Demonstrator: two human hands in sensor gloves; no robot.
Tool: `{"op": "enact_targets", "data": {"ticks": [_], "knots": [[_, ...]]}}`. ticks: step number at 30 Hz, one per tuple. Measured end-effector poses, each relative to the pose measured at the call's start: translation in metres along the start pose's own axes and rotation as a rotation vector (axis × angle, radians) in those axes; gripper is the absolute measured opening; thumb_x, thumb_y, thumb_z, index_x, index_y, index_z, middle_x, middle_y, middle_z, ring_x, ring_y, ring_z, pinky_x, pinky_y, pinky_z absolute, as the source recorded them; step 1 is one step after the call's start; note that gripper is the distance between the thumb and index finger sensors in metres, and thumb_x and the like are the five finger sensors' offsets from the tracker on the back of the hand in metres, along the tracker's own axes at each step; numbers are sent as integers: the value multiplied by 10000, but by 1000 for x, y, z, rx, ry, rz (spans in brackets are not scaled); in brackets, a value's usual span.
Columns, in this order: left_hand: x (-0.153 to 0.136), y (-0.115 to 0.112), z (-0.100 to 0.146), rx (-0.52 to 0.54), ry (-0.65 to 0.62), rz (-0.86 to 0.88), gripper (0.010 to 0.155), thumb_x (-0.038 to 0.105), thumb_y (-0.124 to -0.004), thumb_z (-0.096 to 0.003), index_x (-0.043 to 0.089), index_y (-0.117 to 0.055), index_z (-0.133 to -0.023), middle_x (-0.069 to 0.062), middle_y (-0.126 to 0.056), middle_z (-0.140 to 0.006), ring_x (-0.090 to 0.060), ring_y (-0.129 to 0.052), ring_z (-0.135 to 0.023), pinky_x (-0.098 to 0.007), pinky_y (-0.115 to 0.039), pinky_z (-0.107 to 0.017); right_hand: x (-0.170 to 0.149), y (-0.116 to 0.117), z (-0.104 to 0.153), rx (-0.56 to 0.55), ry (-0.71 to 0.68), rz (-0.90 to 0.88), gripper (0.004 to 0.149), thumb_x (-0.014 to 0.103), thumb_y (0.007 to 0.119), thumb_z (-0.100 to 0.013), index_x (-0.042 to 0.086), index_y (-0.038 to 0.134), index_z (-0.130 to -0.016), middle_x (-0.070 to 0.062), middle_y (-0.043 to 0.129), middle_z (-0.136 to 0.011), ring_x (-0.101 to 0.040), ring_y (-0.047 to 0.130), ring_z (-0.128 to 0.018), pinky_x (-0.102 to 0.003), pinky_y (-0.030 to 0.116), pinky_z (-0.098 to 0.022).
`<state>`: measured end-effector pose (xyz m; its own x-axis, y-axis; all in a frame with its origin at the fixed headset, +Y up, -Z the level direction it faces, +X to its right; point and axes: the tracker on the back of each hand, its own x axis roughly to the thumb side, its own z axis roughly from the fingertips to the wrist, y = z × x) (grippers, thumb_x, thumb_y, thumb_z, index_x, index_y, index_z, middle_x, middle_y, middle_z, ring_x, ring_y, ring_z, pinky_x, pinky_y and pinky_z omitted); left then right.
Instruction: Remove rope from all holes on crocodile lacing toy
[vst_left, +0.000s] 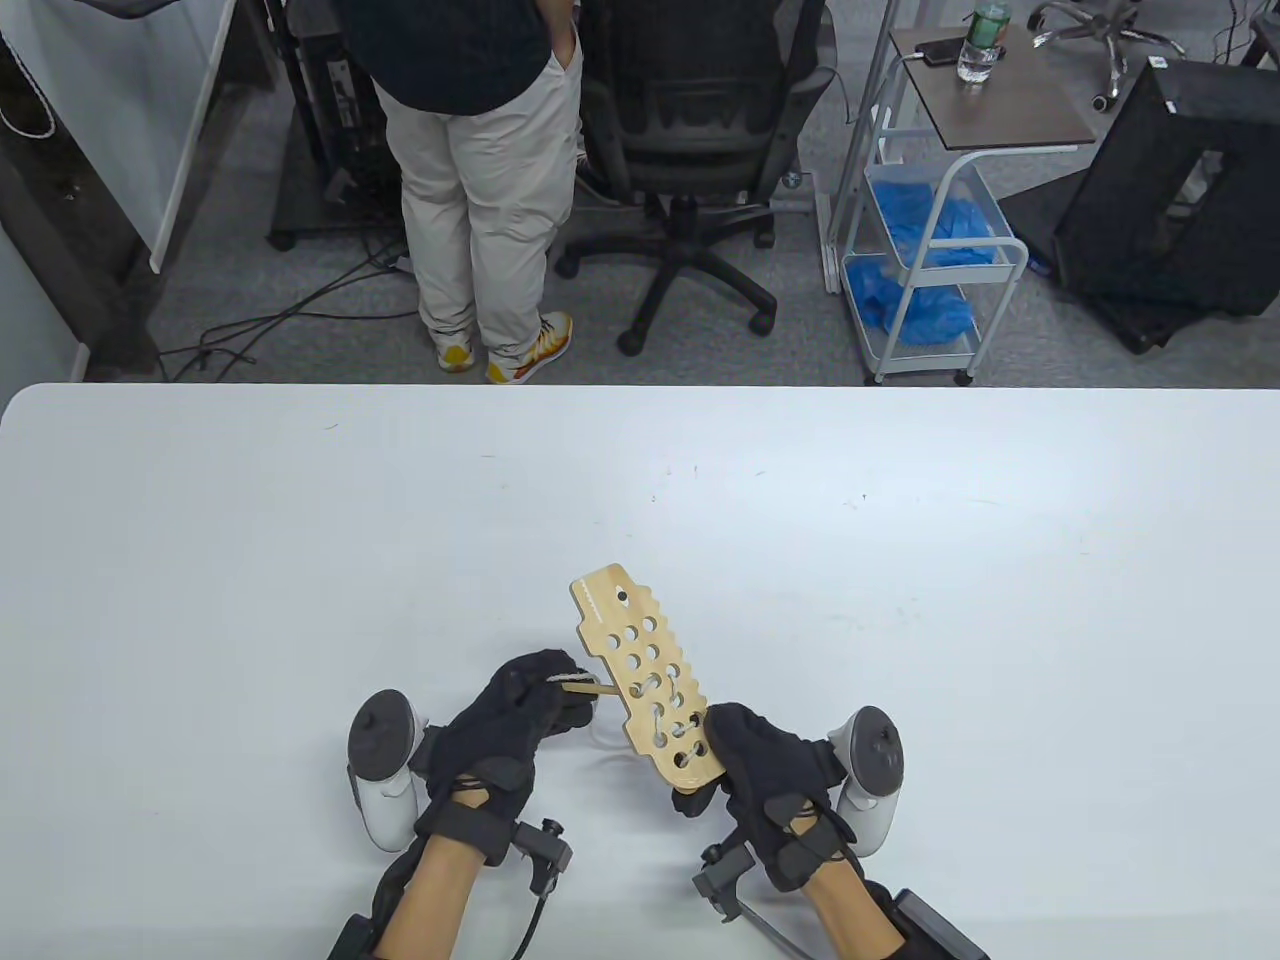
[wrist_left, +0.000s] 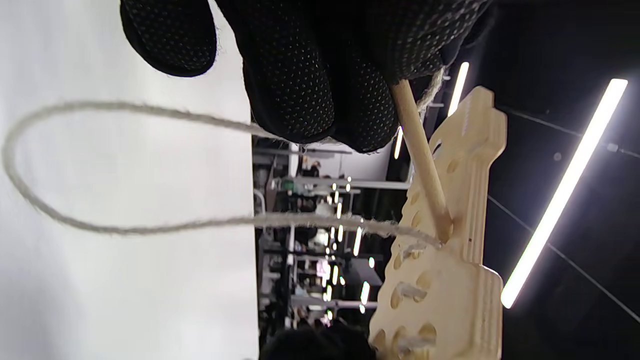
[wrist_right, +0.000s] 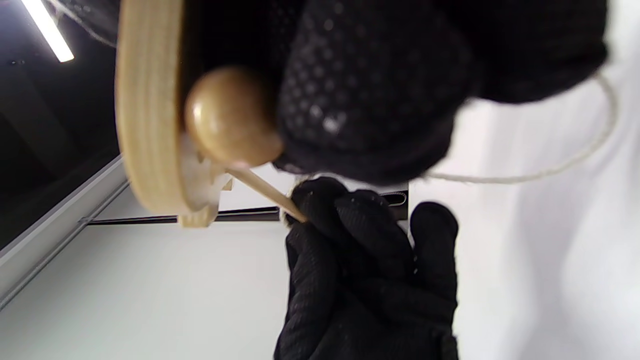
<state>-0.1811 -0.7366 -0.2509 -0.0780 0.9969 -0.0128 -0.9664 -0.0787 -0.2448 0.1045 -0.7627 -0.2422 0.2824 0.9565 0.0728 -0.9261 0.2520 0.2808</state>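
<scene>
The wooden crocodile board (vst_left: 640, 670) is held tilted above the table, head end away from me. My right hand (vst_left: 735, 765) grips its near end; a round wooden bead (vst_left: 690, 802) hangs just below that end. White rope (vst_left: 668, 722) is laced through the holes nearest my right hand. My left hand (vst_left: 565, 688) pinches the thin wooden needle stick (vst_left: 590, 688) at the board's left edge. In the left wrist view the stick (wrist_left: 422, 155) has its tip in a hole of the board (wrist_left: 450, 290), and the rope (wrist_left: 100, 165) makes a wide loop. The right wrist view shows the bead (wrist_right: 230, 117) against the board's edge (wrist_right: 147, 110).
The white table (vst_left: 300, 560) stretches wide around both hands. Beyond its far edge a person (vst_left: 480, 180) stands beside a black office chair (vst_left: 700, 150), and a white cart (vst_left: 930, 240) stands further right.
</scene>
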Motion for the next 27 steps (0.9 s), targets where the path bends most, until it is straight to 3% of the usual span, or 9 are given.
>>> {"op": "enact_targets", "data": {"ticks": [5,10,18,22,26,27], "knots": [[-4,-5,-3,-98,30,49,424,314,-706,-535,371,-757,-952,53,-964,-875,-159,-943,-742,-586,-698,-684,2,6,0,33,-15,-7,486,452,743,-467,17,851,-656,-209,982,-542,-260,1016,-230,-512,851,-249],[-3,-7,-3,-102,38,-38,404,375,-750,-531,458,-812,-922,32,-925,-907,-186,-903,-779,-603,-668,-694,2,6,0,34,-19,38,489,452,745,-465,14,852,-654,-210,982,-540,-262,1016,-229,-513,850,-248],[4,-18,0,-136,7,-38,405,387,-793,-523,418,-831,-926,27,-863,-956,-195,-851,-832,-613,-641,-710,2,4,1,9,-16,118,484,453,768,-461,17,857,-651,-214,986,-536,-268,1018,-228,-517,850,-245],[3,-21,0,-171,5,3,444,369,-761,-546,380,-771,-990,27,-861,-973,-195,-854,-849,-609,-643,-712,5,0,0,-6,-27,140,482,451,777,-457,16,858,-649,-217,985,-536,-272,1018,-226,-522,847,-245],[2,-22,1,-171,3,19,567,384,-741,-559,334,-596,-1105,30,-860,-993,-203,-855,-872,-605,-648,-712,5,-2,0,-2,-42,236,483,448,787,-452,12,861,-645,-221,986,-532,-279,1016,-223,-527,844,-245],[2,-22,1,-170,2,20,579,472,-684,-566,322,-579,-1115,25,-858,-999,-207,-853,-876,-604,-650,-711,7,-2,0,-4,-53,272,482,448,788,-451,13,861,-646,-222,985,-534,-281,1015,-225,-528,844,-247]]}}
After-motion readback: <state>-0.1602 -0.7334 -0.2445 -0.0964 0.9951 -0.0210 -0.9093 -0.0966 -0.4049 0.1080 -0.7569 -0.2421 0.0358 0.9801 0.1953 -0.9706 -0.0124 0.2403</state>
